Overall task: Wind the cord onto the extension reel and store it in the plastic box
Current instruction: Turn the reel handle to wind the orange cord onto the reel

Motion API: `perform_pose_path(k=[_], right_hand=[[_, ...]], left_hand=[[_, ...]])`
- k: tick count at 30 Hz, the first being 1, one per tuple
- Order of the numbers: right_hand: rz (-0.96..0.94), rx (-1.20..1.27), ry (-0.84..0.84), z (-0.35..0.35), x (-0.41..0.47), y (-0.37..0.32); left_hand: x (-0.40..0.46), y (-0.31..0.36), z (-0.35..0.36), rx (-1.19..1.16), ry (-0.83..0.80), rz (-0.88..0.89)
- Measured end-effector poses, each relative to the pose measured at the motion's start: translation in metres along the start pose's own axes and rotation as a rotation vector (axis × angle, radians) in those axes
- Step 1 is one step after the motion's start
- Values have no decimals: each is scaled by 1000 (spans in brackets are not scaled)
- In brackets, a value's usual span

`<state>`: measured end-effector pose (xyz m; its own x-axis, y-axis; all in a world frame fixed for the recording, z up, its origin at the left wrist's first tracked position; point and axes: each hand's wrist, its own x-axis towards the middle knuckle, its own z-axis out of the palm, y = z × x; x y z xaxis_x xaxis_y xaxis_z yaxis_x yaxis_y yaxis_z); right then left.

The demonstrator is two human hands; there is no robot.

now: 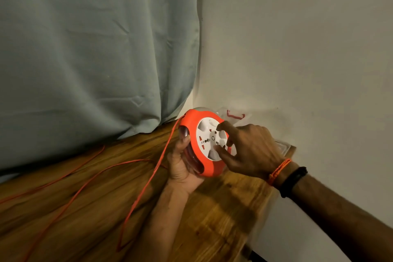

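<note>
Wooden counter (212, 219) runs from the near edge up into a corner, teal curtain (85, 49) on one side, pale wall (297, 49) on the other. I take the reel (204, 144) as my landmark.

Nearest me, below and left of the reel: loose orange cord (148, 178) trails in long slack runs across the wood, one strand rising to the reel's upper left rim where it feeds in. Much of it is not yet wound, so I judge the task at an early or middle stage.

At the reel: left hand (180, 168) cups it from below and left, thumb on the rim, wrapped round the casing and holding it clear of the wood, tilted so the white socket face points up and right. Right hand (248, 149) comes in from the right, fingers spread, fingertips (221, 126) pressed on the white disc; not clenched, not gripping, only bearing on the face. That contact is what the next turn hangs on: the disc's axis points toward the right hand, so I would spin about it while the left steadies.

Beyond the reel, against the wall: clear plastic box (282, 147) with a red clasp (235, 115), partly hidden by the right hand. The counter's right edge falls away just past it, so little room there.
</note>
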<state>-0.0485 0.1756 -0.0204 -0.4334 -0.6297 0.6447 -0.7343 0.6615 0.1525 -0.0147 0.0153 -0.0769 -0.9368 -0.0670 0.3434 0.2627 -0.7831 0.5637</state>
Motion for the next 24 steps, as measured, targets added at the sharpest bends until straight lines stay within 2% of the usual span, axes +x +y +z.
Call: perform_pose_path(k=[3, 7, 14, 16, 17, 19, 21, 22, 24], right_hand=[[-121, -45, -26, 4, -2, 6], [-219, 31, -27, 6, -1, 8], [-193, -15, -76, 10, 12, 7], [-25, 22, -16, 10, 11, -3], [153, 126, 36, 11, 11, -12], [630, 575, 37, 11, 16, -29], [1024, 1093, -72, 10, 24, -35], [1103, 1204, -123, 9, 26, -35], [1102, 1239, -188, 7, 26, -33]], left_hand=[[0, -1, -2, 28, 1, -8], [1, -1, -6, 67, -12, -21], [1, -2, -6, 11, -36, -31], [0, -3, -3, -4, -71, -24], [0, -4, -1, -1, -81, -21], [1, -5, 0, 25, -49, -15], [1, -7, -1, 34, -24, -10], [1, -7, -3, 27, -22, -12], [2, -6, -5, 31, -36, -13]])
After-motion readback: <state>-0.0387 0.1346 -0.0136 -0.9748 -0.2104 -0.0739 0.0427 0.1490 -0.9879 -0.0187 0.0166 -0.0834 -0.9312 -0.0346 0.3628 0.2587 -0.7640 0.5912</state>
